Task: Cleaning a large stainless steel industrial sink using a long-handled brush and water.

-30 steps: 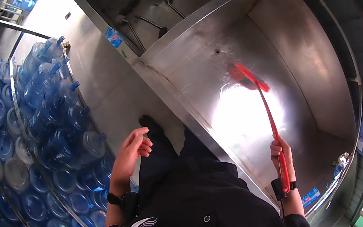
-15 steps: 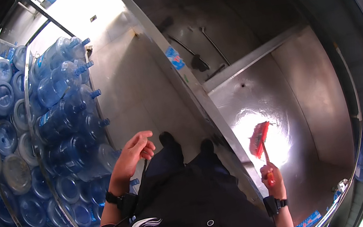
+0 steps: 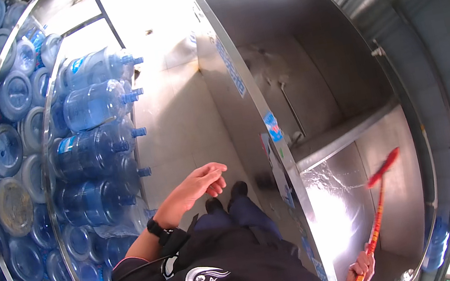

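My right hand (image 3: 363,270), at the lower right, is wrapped round the end of the red-and-yellow handle of a long-handled brush (image 3: 379,221). The brush's red head lies over the inner right wall of a stainless steel sink (image 3: 389,141); whether it touches the metal I cannot tell. Bright glare covers part of the wet-looking basin floor. My left hand (image 3: 201,182) hovers over the walkway with its fingers loosely bent, thumb apart and nothing in it. It is nearest to the stacked water bottles on the left.
Large blue water bottles (image 3: 92,105) lie stacked on their sides in a metal-railed rack (image 3: 46,178) on the left. A second basin (image 3: 339,72) beyond the divider holds a thin rod (image 3: 291,107). A white pipe (image 3: 429,164) runs along the right wall.
The brush head has gone from the basin floor up to its right wall. My right hand has moved down and my left hand to the right. The whole view has shifted.
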Motion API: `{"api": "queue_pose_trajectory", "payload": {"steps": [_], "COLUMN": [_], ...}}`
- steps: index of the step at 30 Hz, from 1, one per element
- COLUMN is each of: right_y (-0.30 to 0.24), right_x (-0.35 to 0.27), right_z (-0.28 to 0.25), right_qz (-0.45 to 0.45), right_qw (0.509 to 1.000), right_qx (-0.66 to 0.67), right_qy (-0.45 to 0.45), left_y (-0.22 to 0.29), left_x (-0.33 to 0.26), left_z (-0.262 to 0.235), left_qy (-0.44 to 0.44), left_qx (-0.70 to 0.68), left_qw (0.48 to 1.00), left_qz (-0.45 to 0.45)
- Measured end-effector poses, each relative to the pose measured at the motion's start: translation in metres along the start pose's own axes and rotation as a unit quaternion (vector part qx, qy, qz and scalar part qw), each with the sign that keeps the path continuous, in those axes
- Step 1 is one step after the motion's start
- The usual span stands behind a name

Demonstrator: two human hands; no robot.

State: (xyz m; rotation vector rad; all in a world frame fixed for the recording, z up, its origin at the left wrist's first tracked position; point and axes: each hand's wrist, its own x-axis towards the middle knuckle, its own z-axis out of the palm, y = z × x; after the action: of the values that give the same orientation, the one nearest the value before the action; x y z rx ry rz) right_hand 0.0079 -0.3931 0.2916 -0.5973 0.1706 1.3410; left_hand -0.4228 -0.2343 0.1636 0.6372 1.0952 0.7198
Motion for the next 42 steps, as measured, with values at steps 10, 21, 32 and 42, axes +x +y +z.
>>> {"api": "queue_pose_trajectory", "payload": {"steps": [10,21,32,42], "right_y": [0.029,0.239,0.487,0.455], "right_x": [0.146,0.362,0.425,0.414], "right_z": [0.096,0.277,0.405,0.410], "right_qz": [-0.091,0.123,0.241,-0.037], "right_qw": [0.906,0.867,0.844,0.880], "right_qx": [-0.413,-0.350,-0.341,-0.415], "right_qy": [-0.006,-0.332,-0.336,-0.229], "left_y": [0.068,0.092,0.198,0.299], "left_x": [0.049,0.045,0.100,0.170], "left_z": [-0.052,-0.172,-0.361,-0.458], "left_qy": [0.046,0.259,0.296,0.265], "left_qx": [0.012,-0.092,-0.115,-0.070], "left_qw": [0.996,0.958,0.946,0.959], "left_qz": [0.072,0.082,0.068,0.077]}}
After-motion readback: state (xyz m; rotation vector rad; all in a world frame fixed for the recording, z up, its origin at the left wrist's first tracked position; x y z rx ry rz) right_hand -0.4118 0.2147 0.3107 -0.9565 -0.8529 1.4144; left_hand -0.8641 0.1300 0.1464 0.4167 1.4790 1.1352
